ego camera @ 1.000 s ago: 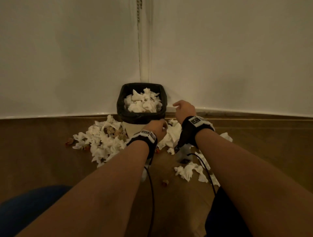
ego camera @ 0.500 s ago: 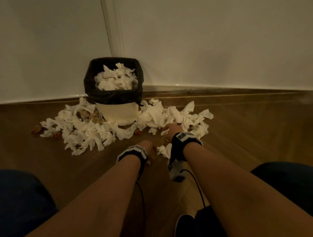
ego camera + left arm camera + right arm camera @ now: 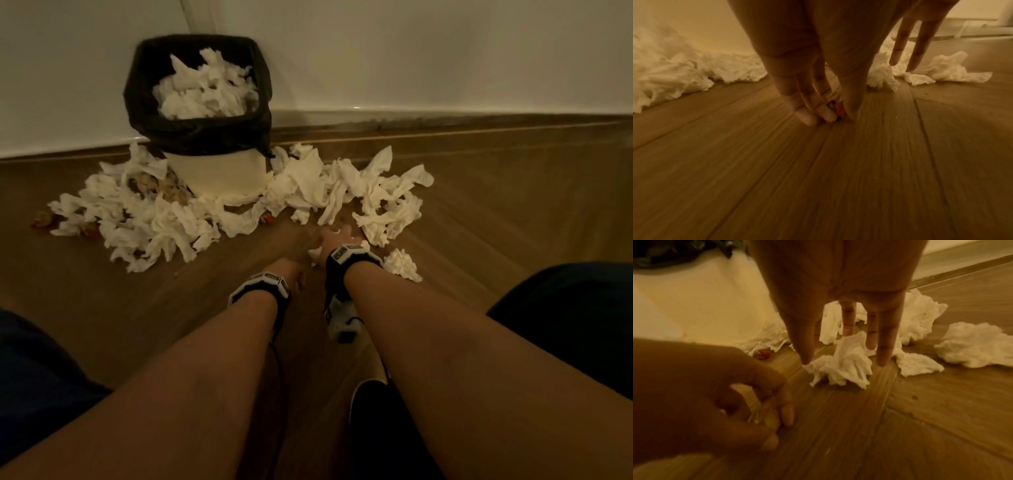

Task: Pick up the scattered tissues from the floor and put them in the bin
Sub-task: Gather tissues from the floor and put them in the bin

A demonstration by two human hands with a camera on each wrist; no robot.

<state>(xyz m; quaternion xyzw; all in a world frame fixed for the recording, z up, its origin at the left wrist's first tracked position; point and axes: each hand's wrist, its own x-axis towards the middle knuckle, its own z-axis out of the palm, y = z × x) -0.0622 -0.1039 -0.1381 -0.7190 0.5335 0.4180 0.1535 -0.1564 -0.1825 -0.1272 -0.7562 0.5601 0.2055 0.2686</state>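
Observation:
The bin (image 3: pixel 219 174), white with a black liner, stands in the corner heaped with tissues. Crumpled white tissues (image 3: pixel 164 222) lie on the floor on both sides of it. My right hand (image 3: pixel 337 236) reaches down with straight, spread fingers over one crumpled tissue (image 3: pixel 842 365); the thumb tip touches it. Close on its left, my left hand (image 3: pixel 830 115) pinches a small reddish scrap (image 3: pixel 839 110) against the floor between thumb and fingertips. Another tissue wad (image 3: pixel 402 263) lies just right of my right wrist.
White walls meet behind the bin, with a skirting edge (image 3: pixel 445 120) along the wooden floor (image 3: pixel 513 205). Small red-brown scraps (image 3: pixel 41 219) lie at the pile's left end and near the bin (image 3: pixel 762 353). My dark-clothed knees (image 3: pixel 565 325) flank both arms.
Both hands came down from beside the bin's rim to the floor in front of the pile. The right hand's fingers now spread over one tissue, and the left pinches a scrap.

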